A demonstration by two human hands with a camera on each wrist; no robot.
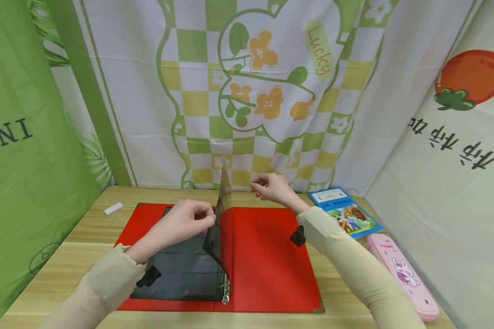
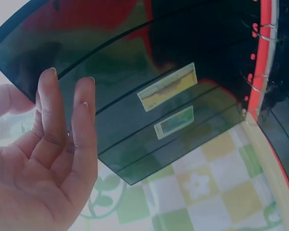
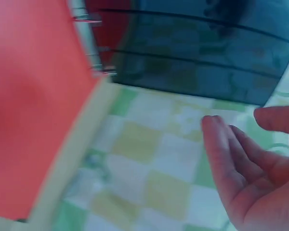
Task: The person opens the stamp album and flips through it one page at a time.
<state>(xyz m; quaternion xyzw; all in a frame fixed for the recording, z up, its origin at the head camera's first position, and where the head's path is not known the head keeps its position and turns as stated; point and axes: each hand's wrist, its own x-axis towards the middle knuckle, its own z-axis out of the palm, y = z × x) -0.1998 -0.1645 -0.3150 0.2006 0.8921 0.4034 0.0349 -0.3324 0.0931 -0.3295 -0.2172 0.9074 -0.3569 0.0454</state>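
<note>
A red ring binder (image 1: 271, 260) lies spread on the wooden table, with black pocket pages (image 1: 181, 274) on its left side. One dark see-through pocket page (image 1: 224, 192) stands nearly upright from the metal rings (image 1: 225, 292). My left hand (image 1: 189, 219) pinches that page's outer edge between thumb and fingers. Two small stamps, one yellowish (image 2: 167, 87) and one green (image 2: 174, 122), show in the page's pockets in the left wrist view. My right hand (image 1: 273, 187) hovers beyond the binder's right half, fingers loosely bent, holding nothing and apart from the page.
A blue picture book (image 1: 350, 214) and a pink pencil case with a rabbit (image 1: 403, 274) lie along the table's right side. A white eraser-like block (image 1: 113, 209) sits at the back left. Patterned curtains (image 1: 197, 114) hang behind and on both sides.
</note>
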